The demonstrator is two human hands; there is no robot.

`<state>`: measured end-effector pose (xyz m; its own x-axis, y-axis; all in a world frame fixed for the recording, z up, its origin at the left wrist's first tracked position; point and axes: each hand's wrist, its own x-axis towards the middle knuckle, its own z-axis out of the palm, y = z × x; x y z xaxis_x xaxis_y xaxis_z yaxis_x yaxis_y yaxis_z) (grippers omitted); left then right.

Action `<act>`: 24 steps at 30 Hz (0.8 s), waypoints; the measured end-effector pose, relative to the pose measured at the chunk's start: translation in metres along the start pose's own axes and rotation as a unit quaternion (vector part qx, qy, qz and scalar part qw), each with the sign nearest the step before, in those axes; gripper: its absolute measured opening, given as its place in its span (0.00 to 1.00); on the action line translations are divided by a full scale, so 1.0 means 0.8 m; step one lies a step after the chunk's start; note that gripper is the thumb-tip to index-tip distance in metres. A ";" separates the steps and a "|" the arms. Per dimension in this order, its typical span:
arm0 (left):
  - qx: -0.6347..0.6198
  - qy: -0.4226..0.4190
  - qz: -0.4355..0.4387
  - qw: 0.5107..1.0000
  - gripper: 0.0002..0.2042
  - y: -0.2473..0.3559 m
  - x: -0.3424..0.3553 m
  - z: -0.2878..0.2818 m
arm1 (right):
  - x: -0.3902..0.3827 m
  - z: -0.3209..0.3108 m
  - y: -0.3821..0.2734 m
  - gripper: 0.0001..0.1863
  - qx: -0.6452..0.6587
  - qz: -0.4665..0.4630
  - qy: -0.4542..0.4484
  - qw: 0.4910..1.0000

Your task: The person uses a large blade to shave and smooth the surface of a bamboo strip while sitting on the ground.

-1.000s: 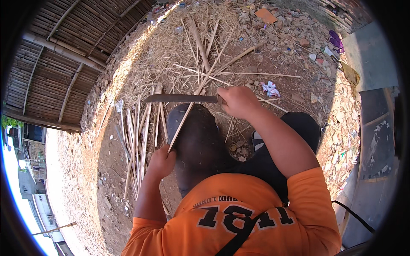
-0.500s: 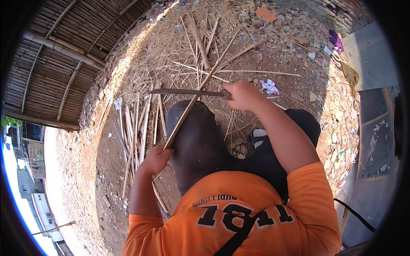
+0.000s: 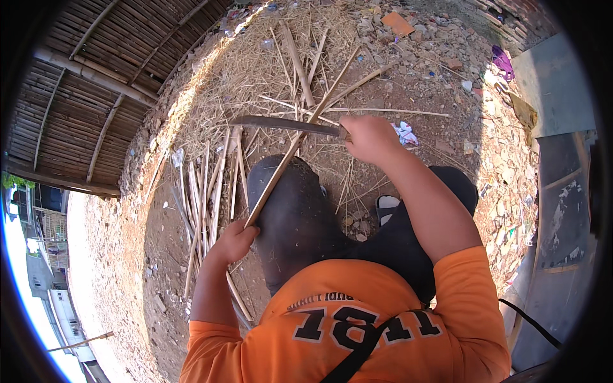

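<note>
My left hand [image 3: 234,241] is closed round the near end of a long split bamboo strip [image 3: 279,170]. The strip slants away over my left knee toward the far right. In my right hand [image 3: 369,138] is the handle of a machete [image 3: 284,124], my fingers wrapped round it. Its long dark blade points left and lies across the strip, beyond my knee. Whether the edge bites into the bamboo, I cannot tell.
Several bamboo strips [image 3: 203,191] lie in a bundle left of my leg. More bamboo pieces [image 3: 295,60] and shavings are strewn ahead on the dirt. A crumpled white wrapper [image 3: 405,133] sits at right. A bamboo-slat structure [image 3: 83,96] stands upper left, grey panels [image 3: 562,89] at right.
My right hand and the machete have moved a little away from me, farther along the strip. My left hand and the strip have hardly moved.
</note>
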<state>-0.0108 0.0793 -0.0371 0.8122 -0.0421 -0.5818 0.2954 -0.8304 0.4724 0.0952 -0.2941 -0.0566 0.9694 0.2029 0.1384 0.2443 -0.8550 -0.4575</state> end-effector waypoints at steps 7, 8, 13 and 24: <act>0.096 0.120 0.102 0.983 0.15 0.025 -0.015 0.025 | 0.001 0.010 0.034 0.14 0.035 0.040 0.010 0.999; 0.137 0.152 0.100 0.974 0.14 0.024 -0.019 0.028 | 0.003 -0.003 0.034 0.14 0.027 0.062 -0.018 0.998; 0.179 0.217 0.090 0.955 0.11 0.014 -0.024 0.047 | -0.019 0.002 -0.029 0.12 -0.002 -0.031 -0.093 0.995; 0.203 0.252 0.069 0.944 0.12 0.021 -0.029 0.061 | -0.018 0.025 -0.033 0.10 -0.048 -0.110 -0.063 0.991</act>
<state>-0.0492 0.0393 -0.0483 0.9952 0.0193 -0.0958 0.0354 -0.9850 0.1691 0.0754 -0.2647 -0.0642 0.8898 0.4421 0.1129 0.4525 -0.8236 -0.3420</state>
